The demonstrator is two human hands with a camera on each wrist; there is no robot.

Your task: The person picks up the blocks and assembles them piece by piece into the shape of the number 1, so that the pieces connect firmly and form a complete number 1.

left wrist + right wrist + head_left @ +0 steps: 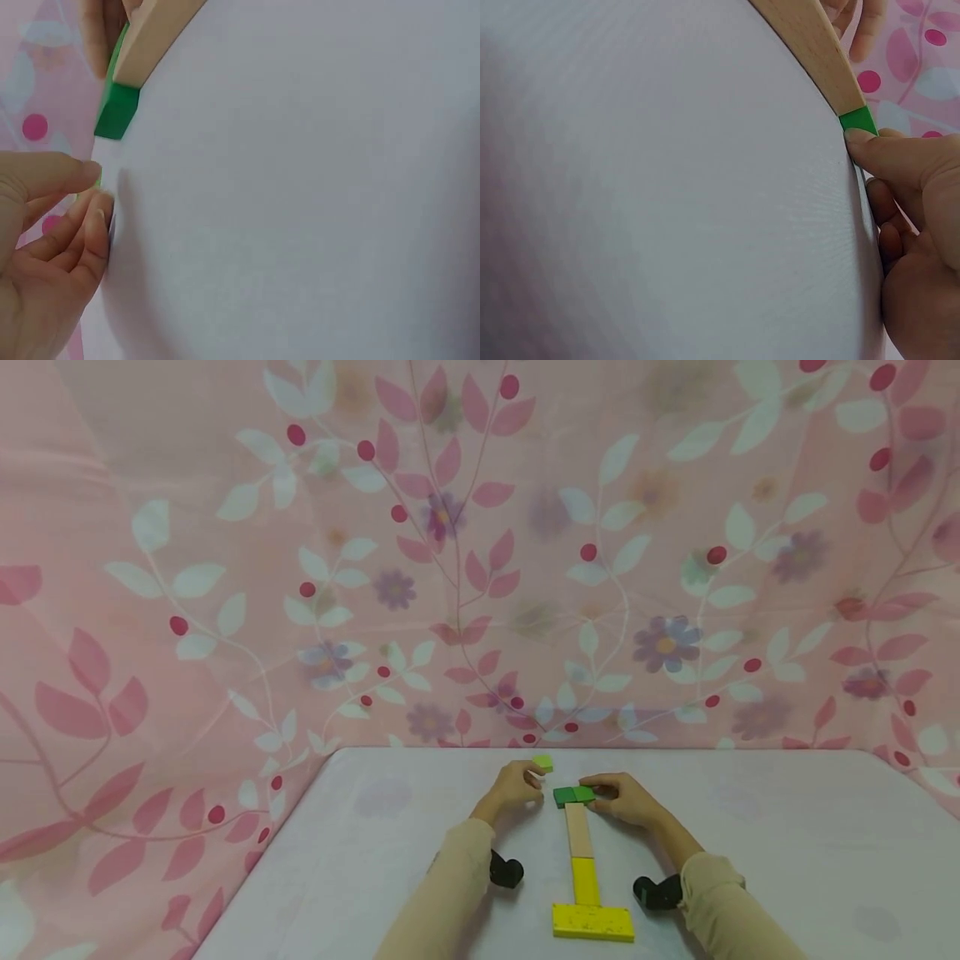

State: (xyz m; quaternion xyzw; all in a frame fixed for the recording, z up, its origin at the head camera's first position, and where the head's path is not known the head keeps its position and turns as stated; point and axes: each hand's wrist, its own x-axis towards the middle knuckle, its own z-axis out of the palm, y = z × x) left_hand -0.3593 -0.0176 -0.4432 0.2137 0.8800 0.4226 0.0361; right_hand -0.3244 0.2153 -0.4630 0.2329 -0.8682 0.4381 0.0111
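In the head view, wooden blocks lie in a column on the table: a wide yellow block [592, 923], a narrower yellow block [585, 882], a plain wood block [578, 830], then a dark green block [563, 797] beside a brighter green block [583, 793] across the far end. My right hand [628, 799] pinches the brighter green block, thumb on its near side; the right wrist view shows this block [858, 120] against the wood block's end. Left of the column, my left hand [517, 783] holds a light green block [543, 764] at its fingertips. Fingers mostly hide that block in the left wrist view.
A white cloth covers the table [810, 843]. Behind it hangs a pink floral curtain [480, 568]. Black wrist devices sit under the left forearm [507, 871] and the right forearm [657, 893].
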